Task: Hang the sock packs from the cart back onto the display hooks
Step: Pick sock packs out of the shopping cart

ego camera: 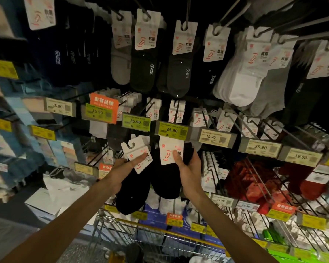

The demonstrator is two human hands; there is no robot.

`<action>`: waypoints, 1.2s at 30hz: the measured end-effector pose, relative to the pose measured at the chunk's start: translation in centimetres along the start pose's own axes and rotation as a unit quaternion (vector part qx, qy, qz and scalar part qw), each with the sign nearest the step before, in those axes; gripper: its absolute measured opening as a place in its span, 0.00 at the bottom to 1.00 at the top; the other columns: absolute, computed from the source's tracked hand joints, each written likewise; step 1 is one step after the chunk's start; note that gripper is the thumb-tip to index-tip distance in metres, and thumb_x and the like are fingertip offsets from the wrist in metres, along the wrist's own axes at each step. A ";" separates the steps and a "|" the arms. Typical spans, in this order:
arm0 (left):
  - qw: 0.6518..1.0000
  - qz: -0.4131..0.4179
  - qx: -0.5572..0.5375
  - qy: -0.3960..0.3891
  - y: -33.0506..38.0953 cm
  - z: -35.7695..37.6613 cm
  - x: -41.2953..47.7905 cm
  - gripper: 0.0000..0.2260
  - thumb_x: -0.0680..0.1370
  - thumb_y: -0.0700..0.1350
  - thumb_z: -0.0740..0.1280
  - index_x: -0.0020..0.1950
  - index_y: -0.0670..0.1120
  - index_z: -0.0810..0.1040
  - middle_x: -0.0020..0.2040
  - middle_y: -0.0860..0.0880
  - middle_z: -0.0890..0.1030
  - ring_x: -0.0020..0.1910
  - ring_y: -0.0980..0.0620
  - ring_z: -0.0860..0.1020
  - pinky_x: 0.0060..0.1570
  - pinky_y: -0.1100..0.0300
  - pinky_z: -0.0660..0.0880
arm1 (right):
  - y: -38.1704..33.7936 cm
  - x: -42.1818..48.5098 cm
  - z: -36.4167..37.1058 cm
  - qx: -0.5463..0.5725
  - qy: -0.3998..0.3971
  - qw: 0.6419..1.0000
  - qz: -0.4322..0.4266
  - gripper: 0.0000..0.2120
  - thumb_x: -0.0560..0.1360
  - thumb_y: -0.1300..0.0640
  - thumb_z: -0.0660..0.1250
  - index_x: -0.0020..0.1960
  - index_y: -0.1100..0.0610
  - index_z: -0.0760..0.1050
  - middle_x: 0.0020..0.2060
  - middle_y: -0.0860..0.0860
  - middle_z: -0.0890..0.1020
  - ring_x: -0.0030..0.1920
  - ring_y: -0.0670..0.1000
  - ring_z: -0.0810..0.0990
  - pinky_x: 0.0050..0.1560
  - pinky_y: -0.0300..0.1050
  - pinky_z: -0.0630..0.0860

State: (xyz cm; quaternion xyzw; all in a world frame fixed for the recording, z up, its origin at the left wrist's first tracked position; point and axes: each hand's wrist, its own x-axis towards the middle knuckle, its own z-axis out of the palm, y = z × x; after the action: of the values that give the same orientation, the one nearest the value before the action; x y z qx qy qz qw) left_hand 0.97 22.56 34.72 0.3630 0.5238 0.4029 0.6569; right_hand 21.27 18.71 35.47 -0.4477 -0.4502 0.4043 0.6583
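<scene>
My left hand [122, 173] holds a bundle of black sock packs [131, 192] with white hanger cards, thumb laid across the front card [136, 154]. My right hand [188, 168] grips another black sock pack [167, 179], thumb pressed on its white card [169, 150]. That card's top sits just under the green 25.90 price tag [171, 130], hiding its hook hole. Both packs are raised in front of the middle row of display hooks [176, 109]. The wire cart [133, 230] stands below my arms; its contents are dark and hard to make out.
Rows of hooks carry black, grey and white sock packs [239, 76] above. Price tag strips [215, 138] jut out at each hook end. Red packs [254, 179] hang at right, boxed goods [6, 141] stack at left. Lower shelves hold white and blue packs.
</scene>
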 end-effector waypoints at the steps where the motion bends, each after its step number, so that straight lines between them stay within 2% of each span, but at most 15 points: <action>1: 1.000 -0.006 -0.007 -0.001 0.1 0.0 0.1 0.16 0.69 0.52 0.79 0.52 0.45 0.86 0.48 0.46 0.87 0.46 0.47 0.86 0.46 0.55 0.79 | -0.1 0.2 0.1 0.007 0.001 1.000 0.001 0.15 0.78 0.60 0.69 0.64 0.54 0.75 0.56 0.50 0.84 0.59 0.51 0.82 0.60 0.50 0.79; 4: 1.000 -0.001 -0.012 -0.002 0.2 0.2 0.5 0.15 0.70 0.50 0.79 0.52 0.45 0.86 0.49 0.46 0.87 0.47 0.48 0.86 0.46 0.55 0.80 | -0.2 0.5 0.4 0.013 0.006 1.000 0.012 0.13 0.78 0.61 0.68 0.60 0.49 0.76 0.54 0.48 0.85 0.57 0.48 0.83 0.55 0.43 0.80; 7: 1.000 0.006 -0.007 -0.002 0.1 0.5 0.5 0.13 0.70 0.50 0.79 0.52 0.46 0.86 0.49 0.46 0.87 0.47 0.48 0.86 0.48 0.55 0.80 | -0.1 0.5 0.2 0.017 0.016 0.999 0.026 0.13 0.78 0.60 0.68 0.61 0.49 0.76 0.54 0.48 0.85 0.57 0.49 0.83 0.57 0.46 0.80; 11: 1.000 0.002 -0.020 -0.007 0.3 0.5 0.6 0.12 0.71 0.49 0.78 0.51 0.46 0.86 0.49 0.45 0.87 0.47 0.48 0.86 0.42 0.57 0.81 | -0.3 1.3 0.2 0.001 0.009 1.000 0.022 0.14 0.79 0.59 0.68 0.64 0.52 0.75 0.55 0.48 0.84 0.57 0.48 0.82 0.56 0.44 0.80; 15: 1.000 0.002 -0.026 -0.004 0.4 0.8 0.5 0.11 0.72 0.48 0.77 0.51 0.45 0.86 0.49 0.45 0.87 0.45 0.48 0.86 0.36 0.60 0.81 | -0.3 2.5 0.5 0.012 0.040 0.999 0.031 0.14 0.79 0.61 0.67 0.64 0.56 0.75 0.54 0.49 0.85 0.54 0.45 0.83 0.48 0.36 0.80; 18: 1.000 -0.004 -0.025 0.005 0.6 0.9 0.4 0.11 0.72 0.48 0.77 0.51 0.44 0.86 0.47 0.44 0.87 0.43 0.48 0.86 0.34 0.60 0.80 | 0.2 3.5 0.8 0.003 0.058 0.997 0.047 0.12 0.79 0.61 0.67 0.62 0.56 0.75 0.51 0.45 0.84 0.49 0.40 0.83 0.43 0.31 0.78; 23: 0.999 0.014 -0.011 0.048 1.1 0.6 0.3 0.10 0.73 0.48 0.76 0.49 0.43 0.85 0.42 0.46 0.87 0.37 0.51 0.85 0.33 0.61 0.78 | 1.0 5.8 1.1 -0.042 0.066 0.995 0.062 0.10 0.79 0.60 0.68 0.57 0.47 0.76 0.45 0.34 0.83 0.46 0.30 0.79 0.41 0.23 0.73; 25: 0.998 0.036 -0.001 0.058 1.0 0.3 0.4 0.08 0.74 0.47 0.76 0.49 0.44 0.85 0.42 0.49 0.87 0.37 0.53 0.85 0.33 0.62 0.77 | 1.4 6.9 1.2 -0.077 0.064 0.993 0.062 0.11 0.78 0.59 0.67 0.60 0.51 0.76 0.49 0.39 0.82 0.50 0.32 0.78 0.48 0.24 0.72; 27: 0.997 0.050 0.007 0.057 1.0 0.2 0.4 0.07 0.75 0.46 0.75 0.49 0.44 0.84 0.40 0.50 0.87 0.36 0.55 0.85 0.32 0.64 0.77 | 1.9 8.4 1.4 -0.100 0.073 0.989 0.077 0.10 0.80 0.59 0.65 0.61 0.58 0.75 0.53 0.50 0.80 0.54 0.46 0.78 0.57 0.38 0.73; 29: 0.997 0.051 0.010 0.051 0.9 0.3 0.4 0.07 0.74 0.46 0.75 0.49 0.45 0.84 0.40 0.51 0.87 0.35 0.56 0.85 0.30 0.65 0.77 | 2.3 9.7 1.7 -0.122 0.085 0.985 0.089 0.04 0.82 0.60 0.61 0.50 0.58 0.73 0.47 0.55 0.77 0.51 0.53 0.74 0.53 0.45 0.70; 31: 0.998 0.044 0.012 0.046 0.7 0.5 0.5 0.07 0.73 0.46 0.76 0.49 0.45 0.85 0.41 0.50 0.87 0.36 0.55 0.85 0.31 0.64 0.78 | 2.7 10.8 1.7 -0.236 0.086 0.965 0.070 0.12 0.83 0.63 0.55 0.43 0.53 0.67 0.40 0.52 0.71 0.47 0.54 0.70 0.49 0.42 0.67; 33: 0.998 0.036 0.006 0.043 0.4 0.7 0.7 0.09 0.72 0.47 0.77 0.49 0.45 0.85 0.44 0.48 0.87 0.39 0.52 0.86 0.37 0.59 0.79 | 2.5 11.5 1.0 -0.289 0.086 0.953 0.044 0.14 0.84 0.64 0.53 0.42 0.49 0.64 0.38 0.48 0.68 0.42 0.49 0.70 0.44 0.38 0.67; 34: 0.998 0.032 0.006 0.045 0.4 0.8 0.8 0.09 0.71 0.47 0.78 0.49 0.45 0.86 0.44 0.47 0.87 0.40 0.50 0.86 0.40 0.58 0.79 | 2.5 11.6 0.7 -0.265 0.117 0.956 0.054 0.14 0.84 0.62 0.53 0.42 0.48 0.64 0.38 0.47 0.67 0.40 0.47 0.70 0.42 0.38 0.67; 35: 0.998 0.030 0.008 0.046 0.3 0.9 0.9 0.10 0.71 0.47 0.78 0.48 0.45 0.86 0.45 0.46 0.87 0.41 0.49 0.86 0.42 0.56 0.79 | 2.8 11.5 0.7 -0.146 0.174 0.972 0.056 0.14 0.85 0.59 0.52 0.42 0.48 0.65 0.38 0.47 0.68 0.39 0.47 0.71 0.42 0.40 0.69; 36: 0.999 0.029 0.009 0.046 0.2 1.0 1.0 0.10 0.70 0.48 0.78 0.48 0.45 0.86 0.45 0.46 0.87 0.43 0.49 0.86 0.44 0.55 0.79 | 2.6 11.1 0.5 -0.030 0.214 0.973 0.084 0.14 0.85 0.58 0.51 0.42 0.51 0.67 0.37 0.48 0.70 0.39 0.47 0.73 0.43 0.42 0.70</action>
State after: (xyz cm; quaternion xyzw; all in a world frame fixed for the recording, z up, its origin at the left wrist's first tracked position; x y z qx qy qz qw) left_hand 2.05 23.54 34.68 0.3647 0.5462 0.4332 0.6173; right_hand 23.44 29.89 35.61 -0.5799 -0.2714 0.3394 0.6891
